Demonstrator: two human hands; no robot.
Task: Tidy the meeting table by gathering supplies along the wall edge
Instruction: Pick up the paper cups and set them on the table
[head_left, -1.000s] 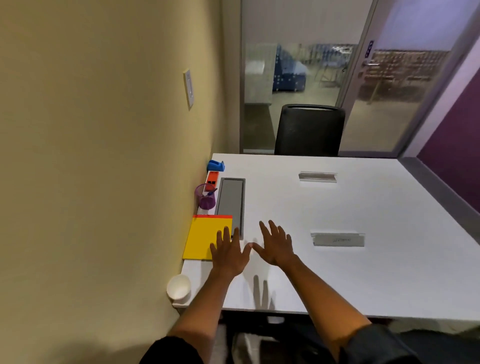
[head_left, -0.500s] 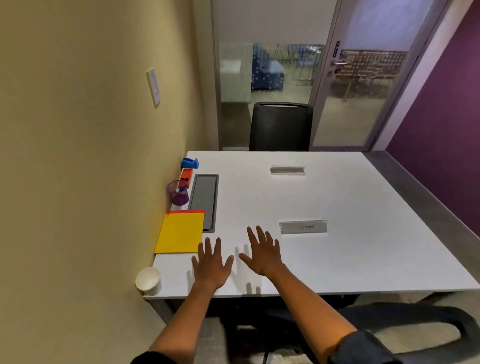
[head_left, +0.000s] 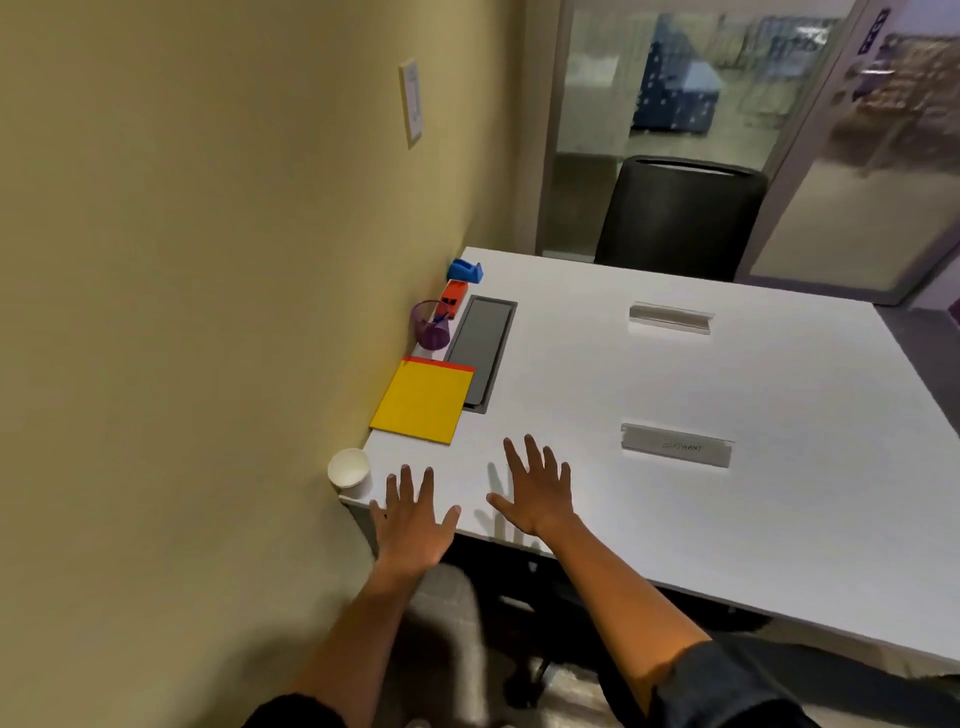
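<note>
Two hands (head_left: 475, 506), one cup (head_left: 350, 469), two nameplates (head_left: 676, 445).

Our two bare arms, dark sleeves pushed up

We wear a dark, near-black top; its sleeves (head_left: 727, 686) end at about the elbow, so both forearms are uncovered. The right cuff shows bunched folds at its edge, and the left one is only a dark sliver at the bottom of the view. We see no watch, ring or bracelet on the left hand (head_left: 413, 525) or the right hand (head_left: 540, 493). A tiny dark mark sits by the left hand's outer edge.
</note>
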